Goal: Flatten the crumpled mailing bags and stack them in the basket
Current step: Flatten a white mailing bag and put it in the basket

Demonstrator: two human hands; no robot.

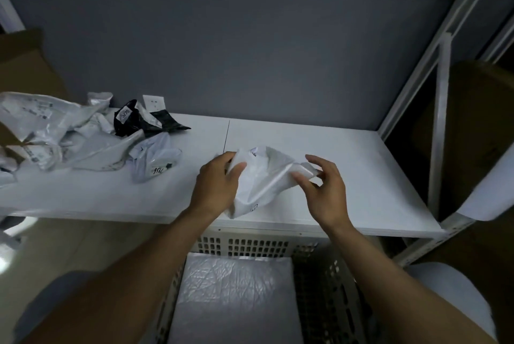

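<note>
Bag in hand (267, 179): white, crumpled, held just above table (347, 154), between both hands; not yet flat.
Long axis: approx. L–R, hand to hand; lower corner sagged toward near table edge.
L hand (218, 182): gripped bag's left edge, thumb on top; fingers hidden behind film.
R hand (325, 190): pinched right corner, thumb vs. fingertips.
Nearer hand: neither, both were on it.
Basket (250, 245): below table edge, bodyward of bag; flattened bag (236, 293) lay inside.
Pile (69, 132): more crumpled bags, well to L, cut off at frame edge.
Unclear: bag underside; basket's near wall out of frame; bag markings too small to read.
</note>
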